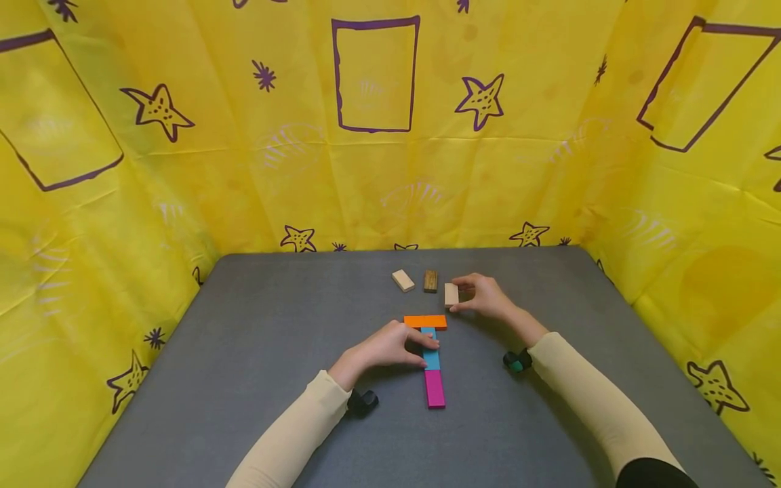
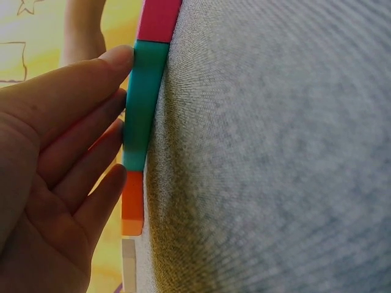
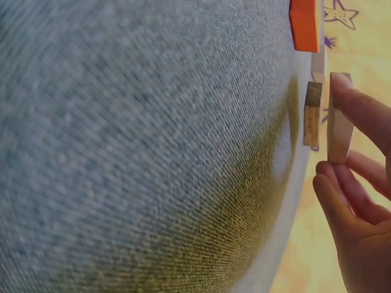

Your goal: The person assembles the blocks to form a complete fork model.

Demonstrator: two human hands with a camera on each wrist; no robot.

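Observation:
In the head view my left hand (image 1: 387, 344) rests its fingertips and thumb tip on a blue block (image 1: 432, 358), which lies flat on the table. A magenta block (image 1: 435, 390) touches the blue block's near end. Crosswise at its far end sits an orange block (image 1: 425, 321), giving a T shape. My right hand (image 1: 488, 298) pinches a pale wooden block (image 1: 451, 294) between thumb and fingers. The right wrist view shows that wooden block (image 3: 339, 125) held by its two ends, apart from the table.
Beyond the T lie a dark brown wooden block (image 1: 430, 280) and another pale wooden block (image 1: 403, 280). The grey table (image 1: 274, 325) meets yellow patterned cloth (image 1: 378, 176) at the back and sides. Each wrist carries a black strap device (image 1: 364, 402).

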